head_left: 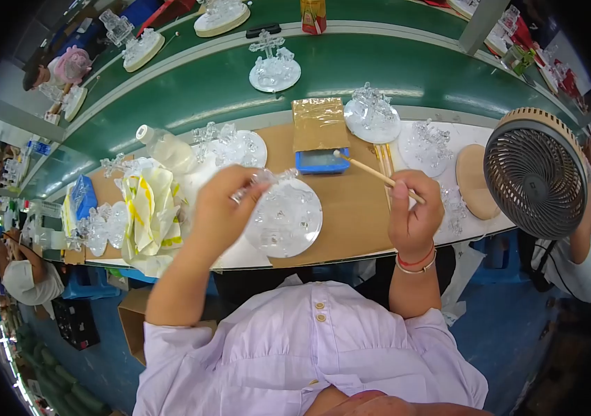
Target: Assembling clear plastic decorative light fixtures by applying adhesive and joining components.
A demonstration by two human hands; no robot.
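My left hand (225,204) pinches a small clear plastic piece (283,175) over the upper left of a white round plate (307,239). Clear parts lie on that plate. Between the thumb and fingers of my right hand (417,211) is a thin wooden stick (373,170), slanting up to the left. Its pale tip is above the right edge of a small blue tray (323,168); whether it touches is hard to tell. A cardboard flap (319,125) covers the tray's back part, and something whitish shows inside.
A dark round fan (538,177) stands at the right, beside a wooden disc (476,182). Left are a plastic bottle (170,149) and crumpled yellow-white wrapping (148,211). Finished-looking clear ornaments on discs (275,73) sit on the green belt. People sit at both sides.
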